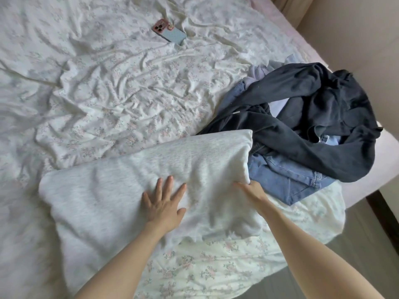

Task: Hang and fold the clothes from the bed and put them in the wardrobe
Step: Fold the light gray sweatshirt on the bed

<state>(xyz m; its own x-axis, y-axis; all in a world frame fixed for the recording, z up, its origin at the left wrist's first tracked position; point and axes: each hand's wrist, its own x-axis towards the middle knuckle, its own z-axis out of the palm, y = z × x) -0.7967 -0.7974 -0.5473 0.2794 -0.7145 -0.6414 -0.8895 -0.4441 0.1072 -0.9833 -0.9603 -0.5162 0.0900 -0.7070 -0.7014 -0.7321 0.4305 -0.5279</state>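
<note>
A rumpled floral bedsheet (pixel 112 87) covers the bed. The left hand (pixel 164 203) is pressed flat, fingers spread, on a pale grey garment (pixel 121 186); its right edge is pinched by the right hand (pixel 250 190). Beyond those fingers, jeans (pixel 287 175) and a dark sweatshirt (pixel 313 126) could be dragged along, spoiling the fold.

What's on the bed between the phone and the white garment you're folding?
Only wrinkled floral bedsheet; nothing lies between the phone and the white garment in the head view.

place: home bedroom | evidence: bed (pixel 108 93) with rumpled floral sheet, clothes pile (pixel 302 126), phone (pixel 170 32)
</note>
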